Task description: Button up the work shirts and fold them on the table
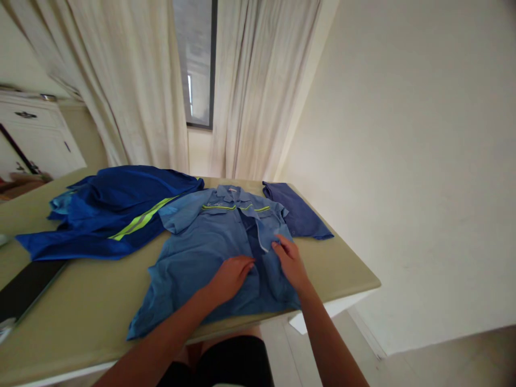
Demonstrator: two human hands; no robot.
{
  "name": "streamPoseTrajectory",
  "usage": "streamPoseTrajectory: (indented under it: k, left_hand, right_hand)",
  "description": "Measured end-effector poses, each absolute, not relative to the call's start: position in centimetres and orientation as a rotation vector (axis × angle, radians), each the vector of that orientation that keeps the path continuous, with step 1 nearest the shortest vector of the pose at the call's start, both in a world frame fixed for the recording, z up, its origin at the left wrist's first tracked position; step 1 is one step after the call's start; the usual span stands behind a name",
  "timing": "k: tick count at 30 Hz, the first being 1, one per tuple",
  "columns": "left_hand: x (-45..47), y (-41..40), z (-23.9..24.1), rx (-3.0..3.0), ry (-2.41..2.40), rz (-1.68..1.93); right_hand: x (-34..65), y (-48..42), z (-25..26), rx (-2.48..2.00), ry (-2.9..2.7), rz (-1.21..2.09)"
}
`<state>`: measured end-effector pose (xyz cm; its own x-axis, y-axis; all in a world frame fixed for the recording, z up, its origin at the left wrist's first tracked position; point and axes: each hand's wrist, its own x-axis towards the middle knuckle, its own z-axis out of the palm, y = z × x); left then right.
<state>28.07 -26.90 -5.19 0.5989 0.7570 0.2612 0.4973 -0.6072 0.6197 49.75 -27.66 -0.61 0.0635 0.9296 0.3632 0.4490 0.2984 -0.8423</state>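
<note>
A light blue short-sleeved work shirt (201,242) lies face up on the table, its collar pointing away from me. A yellow-green stripe runs across its chest, and its front is partly parted, showing darker cloth inside. My left hand (233,277) has its fingers closed on the left edge of the front opening. On the other side, my right hand (291,262) pinches the right front panel between thumb and fingers. That panel is folded back a little near a pale strip along its edge.
A heap of darker blue clothing (108,199) with a reflective band lies at the left. Folded navy cloth (300,212) sits at the back right, beside the wall (423,161). A flat black object (32,285) rests on the table (100,306) at left. Curtains (133,80) hang behind.
</note>
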Motion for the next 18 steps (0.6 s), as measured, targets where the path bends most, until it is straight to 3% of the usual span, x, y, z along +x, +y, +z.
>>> streamPoseTrajectory:
  k: [5, 12, 18]
  left_hand:
    - [25.8, -29.5, -5.0, 2.563, 0.952, 0.565]
    - [17.4, -29.3, -7.8, 2.614, 1.670, 0.514]
    - [16.8, -33.3, -9.7, 2.472, 1.785, 0.384]
  right_hand:
    - [46.3, -30.1, -0.9, -1.317, -2.166, 0.530]
    - [45.0, -33.2, -4.1, -1.484, -2.289, 0.358]
    - [44.7, -35.3, -3.7, -1.504, -2.319, 0.410]
